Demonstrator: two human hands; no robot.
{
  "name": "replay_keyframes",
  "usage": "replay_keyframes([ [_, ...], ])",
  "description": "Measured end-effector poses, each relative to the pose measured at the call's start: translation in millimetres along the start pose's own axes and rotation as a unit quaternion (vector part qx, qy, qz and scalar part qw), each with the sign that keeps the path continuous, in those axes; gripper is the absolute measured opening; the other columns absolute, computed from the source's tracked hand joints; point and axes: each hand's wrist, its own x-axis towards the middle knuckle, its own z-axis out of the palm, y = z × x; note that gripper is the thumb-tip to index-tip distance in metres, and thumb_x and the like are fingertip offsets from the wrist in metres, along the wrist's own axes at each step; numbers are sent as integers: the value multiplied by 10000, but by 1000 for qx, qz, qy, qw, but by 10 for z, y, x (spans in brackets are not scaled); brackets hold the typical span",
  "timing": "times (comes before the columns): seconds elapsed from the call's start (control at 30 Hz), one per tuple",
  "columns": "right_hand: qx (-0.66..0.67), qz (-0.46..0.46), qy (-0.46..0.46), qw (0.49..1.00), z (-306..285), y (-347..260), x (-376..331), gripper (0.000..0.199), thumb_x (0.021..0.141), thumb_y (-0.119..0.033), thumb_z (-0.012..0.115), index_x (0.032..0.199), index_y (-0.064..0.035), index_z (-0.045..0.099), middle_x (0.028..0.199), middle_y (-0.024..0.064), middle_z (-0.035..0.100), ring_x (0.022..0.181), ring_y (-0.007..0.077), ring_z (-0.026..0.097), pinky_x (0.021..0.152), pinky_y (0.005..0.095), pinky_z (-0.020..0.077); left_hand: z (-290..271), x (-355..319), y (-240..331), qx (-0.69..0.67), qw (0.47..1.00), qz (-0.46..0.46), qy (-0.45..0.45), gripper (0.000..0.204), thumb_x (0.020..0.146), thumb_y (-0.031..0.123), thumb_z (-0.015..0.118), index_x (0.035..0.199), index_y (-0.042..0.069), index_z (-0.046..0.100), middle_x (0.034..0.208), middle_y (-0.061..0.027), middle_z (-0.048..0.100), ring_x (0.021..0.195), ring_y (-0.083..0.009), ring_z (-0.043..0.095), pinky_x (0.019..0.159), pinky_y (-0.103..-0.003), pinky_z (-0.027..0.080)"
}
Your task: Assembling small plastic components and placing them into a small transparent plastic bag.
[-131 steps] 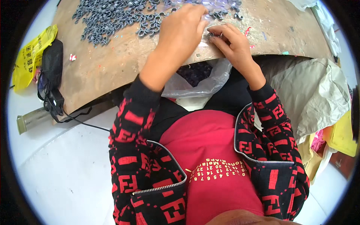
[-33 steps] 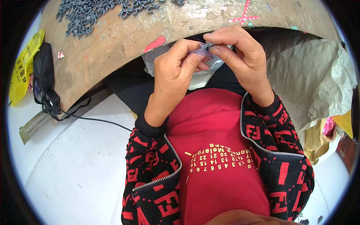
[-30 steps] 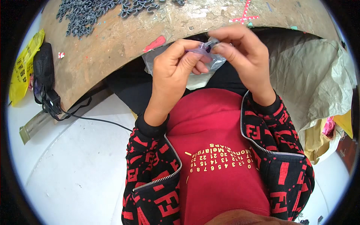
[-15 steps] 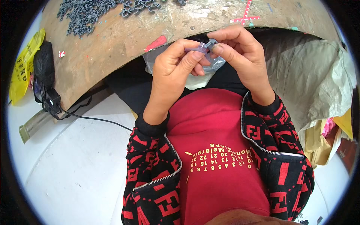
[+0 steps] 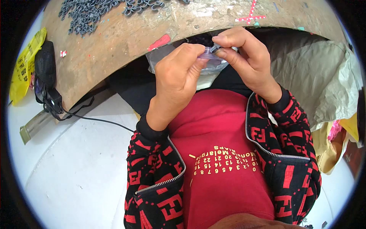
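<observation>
My left hand and my right hand meet just below the edge of a worn wooden table, above my lap. Between their fingertips they pinch a small translucent purplish plastic piece with a small dark grey part at its top. My right thumb and forefinger press on the dark part; my left fingers hold the plastic from the other side. Behind the hands a clear plastic bag hangs under the table edge.
A heap of small dark grey metal parts lies on the table's far left. A black pouch with a cable and a yellow packet lie at the left. Crumpled beige cloth is piled at the right. White floor below.
Since the earliest frame both hands have come back from the pile of parts on the table to my lap. Over the last second they only shift their fingers on the small piece.
</observation>
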Motion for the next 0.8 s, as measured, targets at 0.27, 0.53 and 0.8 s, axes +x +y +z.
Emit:
replay_keyframes([
  [0.27, -246, -349, -123, 896, -269, -35, 259, 275, 640, 29, 660, 909, 21, 603, 825, 111, 579, 619, 201, 543, 603, 311, 451, -127, 126, -85, -398, 857, -261, -198, 187, 900, 201, 536, 841, 25, 561, 643, -2, 536, 517, -35, 414, 465, -176, 326],
  [0.53, -120, -129, -68, 982, -147, -9, 74, 218, 766, 23, 618, 979, 31, 576, 886, 112, 582, 720, 182, 563, 668, 283, 453, -121, 177, -12, -307, 908, -227, -175, 177, 894, 175, 540, 813, 19, 558, 648, 6, 529, 539, -47, 446, 490, -185, 348],
  [0.8, -94, -81, -5, 992, -8, 31, -42, 210, 789, 38, 601, 994, 26, 558, 906, 121, 579, 753, 192, 558, 673, 275, 449, -152, 158, 16, -58, 990, -19, -130, 141, 859, 136, 573, 809, 5, 562, 640, -10, 550, 556, -59, 489, 492, -199, 375],
])
